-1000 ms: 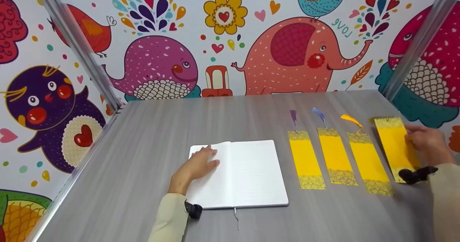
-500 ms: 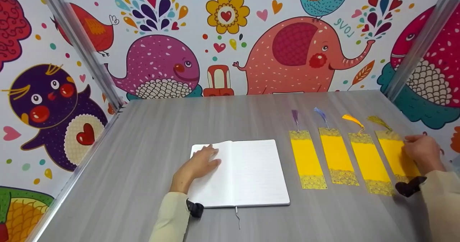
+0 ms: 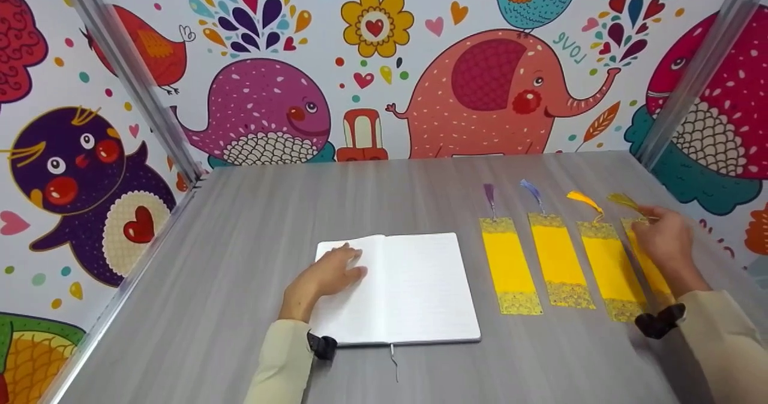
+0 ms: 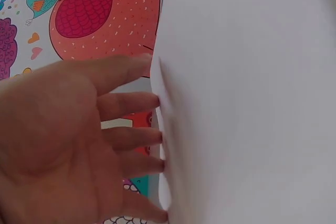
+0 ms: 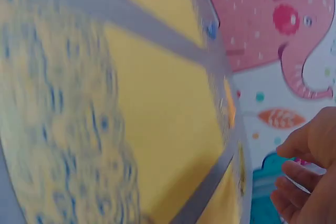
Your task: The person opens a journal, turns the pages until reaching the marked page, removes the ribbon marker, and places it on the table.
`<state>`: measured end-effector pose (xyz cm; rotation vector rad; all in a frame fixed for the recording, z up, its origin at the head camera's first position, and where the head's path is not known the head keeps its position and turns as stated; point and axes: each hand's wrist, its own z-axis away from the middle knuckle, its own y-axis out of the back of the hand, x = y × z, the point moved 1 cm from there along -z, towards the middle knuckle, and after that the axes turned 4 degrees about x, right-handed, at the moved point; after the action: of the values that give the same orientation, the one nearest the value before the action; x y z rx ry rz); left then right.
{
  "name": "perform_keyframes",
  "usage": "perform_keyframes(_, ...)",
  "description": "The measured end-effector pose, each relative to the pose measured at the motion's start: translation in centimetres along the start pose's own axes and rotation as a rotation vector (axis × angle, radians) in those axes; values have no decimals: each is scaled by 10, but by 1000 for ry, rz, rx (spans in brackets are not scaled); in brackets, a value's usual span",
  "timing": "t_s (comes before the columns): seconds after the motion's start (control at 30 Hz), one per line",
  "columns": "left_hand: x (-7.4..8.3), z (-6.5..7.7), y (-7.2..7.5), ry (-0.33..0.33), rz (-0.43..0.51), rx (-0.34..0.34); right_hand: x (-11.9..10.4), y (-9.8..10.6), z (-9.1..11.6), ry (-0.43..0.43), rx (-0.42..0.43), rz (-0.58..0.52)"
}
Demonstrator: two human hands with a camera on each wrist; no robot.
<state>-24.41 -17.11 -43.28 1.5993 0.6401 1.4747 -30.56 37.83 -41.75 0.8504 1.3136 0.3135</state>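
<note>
An open notebook with white pages lies mid-table, its ribbon hanging from the lower edge. My left hand rests on its left page, fingers spread; the left wrist view shows the fingertips against the page edge. Over the rightmost yellow bookmark hovers my right hand, close to the olive tassel and hiding part of the card. In the right wrist view its fingers are loosely bent with nothing between them. The neighbouring bookmark with an orange tassel lies just left.
Further left in the row lie a bookmark with a blue tassel and one with a purple tassel. A grey wood-grain table carries everything. Printed cartoon walls and metal posts bound the back and sides.
The rightmost bookmark was in my right hand and now lies flat in the row. That hand has let go and moved left, up toward the olive tassel. The left hand stays put.
</note>
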Motion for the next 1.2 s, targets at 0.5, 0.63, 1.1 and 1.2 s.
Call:
perform_keyframes(0.5,1,11,16,127,-60,-61,-86,-33,58,271,61,-29)
perform_keyframes(0.63,3,12,18,153,-51,-49,-100,-39,75,343,52,-43)
perform_keyframes(1.1,6,11,23,276,-36,15,-130,-70,127,529,-24,-86)
perform_keyframes(1.2,4,12,27,269,-21,10,-130,-79,136,551,-61,-96)
